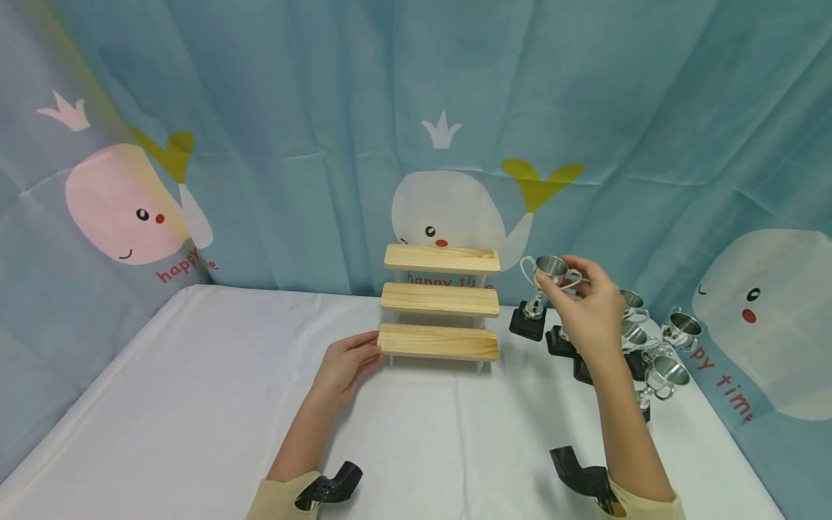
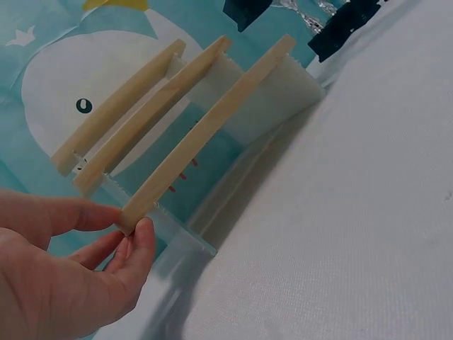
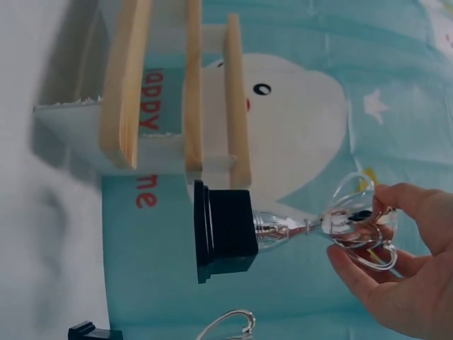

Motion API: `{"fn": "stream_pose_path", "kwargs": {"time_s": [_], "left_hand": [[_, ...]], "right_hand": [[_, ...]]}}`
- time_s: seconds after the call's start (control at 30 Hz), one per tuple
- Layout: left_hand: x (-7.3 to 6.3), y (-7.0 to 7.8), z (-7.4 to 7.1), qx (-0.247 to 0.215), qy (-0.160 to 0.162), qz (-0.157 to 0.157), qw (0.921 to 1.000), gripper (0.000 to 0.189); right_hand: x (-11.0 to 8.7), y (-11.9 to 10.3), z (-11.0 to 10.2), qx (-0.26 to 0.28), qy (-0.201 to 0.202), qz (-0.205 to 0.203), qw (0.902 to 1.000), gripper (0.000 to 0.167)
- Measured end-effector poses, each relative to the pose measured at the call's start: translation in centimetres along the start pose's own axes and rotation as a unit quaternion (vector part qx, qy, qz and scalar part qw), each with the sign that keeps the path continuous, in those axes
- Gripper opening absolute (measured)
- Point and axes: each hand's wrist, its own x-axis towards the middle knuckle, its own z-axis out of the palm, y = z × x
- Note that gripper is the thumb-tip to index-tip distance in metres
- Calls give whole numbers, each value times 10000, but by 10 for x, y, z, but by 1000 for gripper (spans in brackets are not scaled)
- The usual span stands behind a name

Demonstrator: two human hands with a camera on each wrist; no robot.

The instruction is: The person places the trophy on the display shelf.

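Note:
A three-tier display shelf (image 1: 438, 300) with pale wooden boards and white side supports stands at the back middle of the table. My left hand (image 1: 347, 363) pinches the left end of its lowest board (image 2: 205, 138) between thumb and fingers. My right hand (image 1: 588, 307) holds a small silver trophy cup (image 1: 534, 303) by its bowl, right of the shelf. That cup has two looped handles and a black square base (image 3: 225, 232). In the right wrist view the base hangs close beside the shelf's board ends, with the table below it.
Several more silver trophy cups (image 1: 668, 375) with black bases stand grouped at the right side of the table, partly behind my right forearm. A white cloth (image 1: 195, 390) covers the table. Blue curtain (image 1: 292, 144) with whale prints hangs behind and at both sides.

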Motion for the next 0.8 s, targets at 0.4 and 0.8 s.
{"fn": "stream_pose_path", "kwargs": {"time_s": [0.4,0.8], "left_hand": [[0,2,0,-116,-28,-178,9998,43],[0,0,-1,-258,-58,-103,9996,44]], "right_hand": [[10,-16,5,250,-169,-238,9993,51],[22,-37,18,317,-327,-423,9981,51]]}}
